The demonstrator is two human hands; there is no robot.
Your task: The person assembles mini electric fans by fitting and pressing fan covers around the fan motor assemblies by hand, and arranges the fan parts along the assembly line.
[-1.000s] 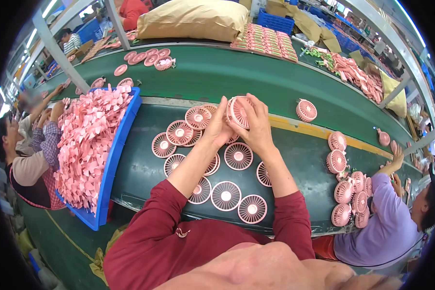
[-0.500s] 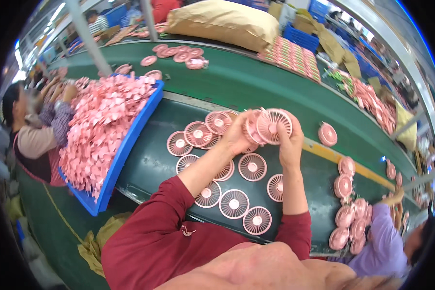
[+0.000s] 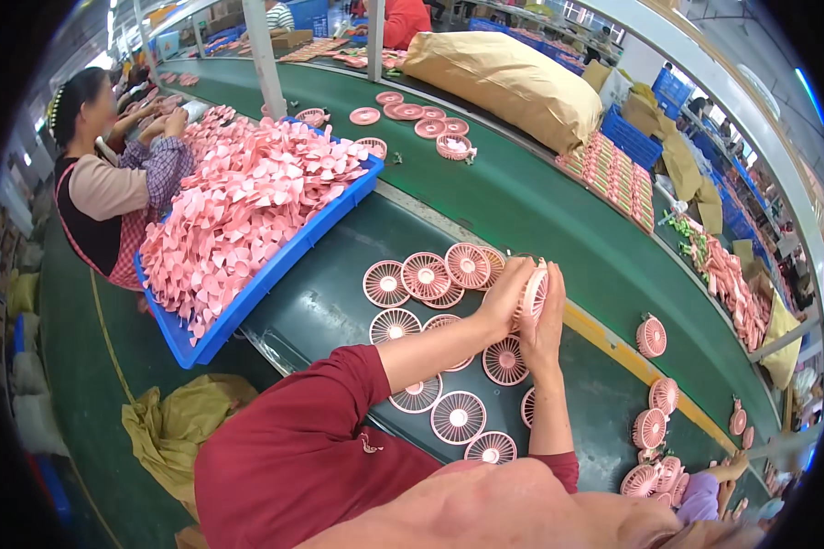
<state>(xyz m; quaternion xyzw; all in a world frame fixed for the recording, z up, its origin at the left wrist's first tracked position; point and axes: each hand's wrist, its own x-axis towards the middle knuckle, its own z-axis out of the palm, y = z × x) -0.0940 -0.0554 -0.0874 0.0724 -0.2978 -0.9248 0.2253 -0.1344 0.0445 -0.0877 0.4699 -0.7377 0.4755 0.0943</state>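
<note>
Near: dark red sleeves (image 3: 293, 439), bare forearms reaching forward. Left hand (image 3: 502, 297) curls around one side of a round pink plastic fan head (image 3: 532, 297); right hand (image 3: 546, 331) lies against the other, fingers straight, close together. Fan head upright on edge between the palms, above the dark green worktop (image 3: 325, 252).

Change: half a second ago the right hand held a spoked disc angled beside the body; now the palms have closed on both. Reads as a pressing step; seating cannot be told.

Around: loose pink spoked discs (image 3: 458, 417) below and left; pink fan heads (image 3: 650, 427) clustered right. Left, blue plastic tub (image 3: 284, 267) heaped with pink blades (image 3: 247, 210).

Beyond: green conveyor belt (image 3: 513, 220), then a tan sack (image 3: 504, 80).
</note>
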